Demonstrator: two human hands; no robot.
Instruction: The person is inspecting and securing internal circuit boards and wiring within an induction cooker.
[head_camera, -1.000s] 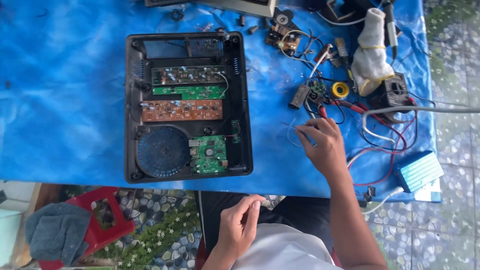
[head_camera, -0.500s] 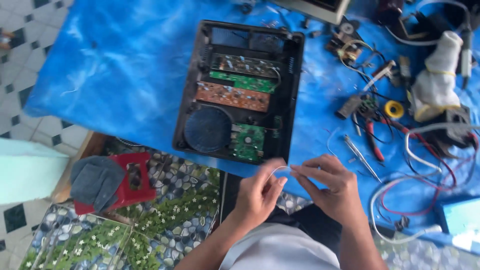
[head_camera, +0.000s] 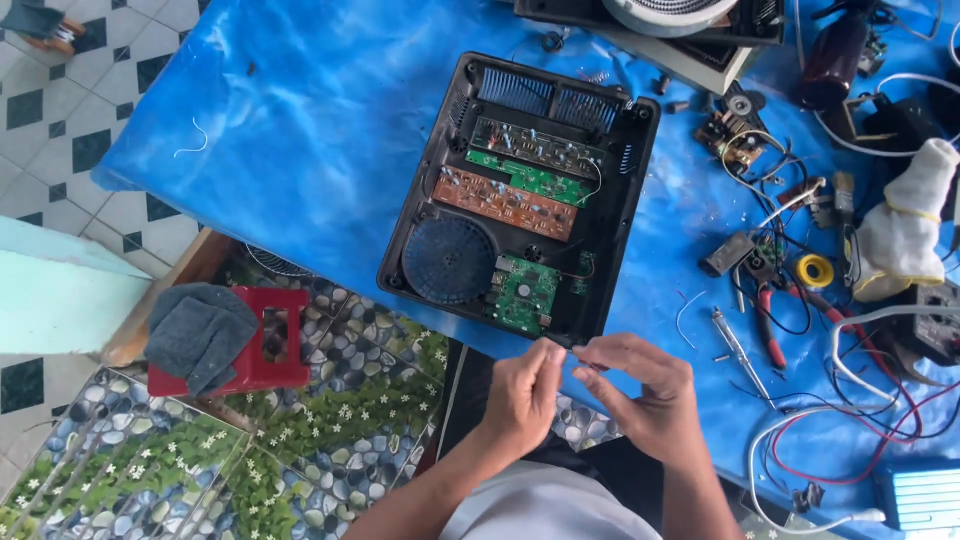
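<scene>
Two bare hands meeting at the near edge of the opened black appliance case (head_camera: 430, 215), just below its green circuit board (head_camera: 522, 296). Left hand (head_camera: 522, 392) pinched narrow, thumb and forefinger tips closed together on a thin short bit of wire (head_camera: 566, 345), too small to make out clearly. Right hand (head_camera: 645, 400) likewise pinched, its fingertips pointing toward the left hand's and nearly touching them, seemingly gripping the other end of the same wire. That wire held between the two pinches, level with the lower right corner of the case and just off its rim, over the edge of the blue table cover (head_camera: 300, 130).

Inside the case: a round dark fan (head_camera: 447, 260) at the lower left, a brown board (head_camera: 503, 203) above it, ribbed vents along the far edge.

Right of the case, well apart from the hands: red-handled pliers (head_camera: 770, 335), a slim screwdriver (head_camera: 735, 343), a yellow tape roll (head_camera: 815, 271), a tangle of red, black and white leads (head_camera: 860, 420).

Left of the case, below the table edge: a red stool (head_camera: 270, 345) with a grey cloth (head_camera: 198, 332) draped on it.
</scene>
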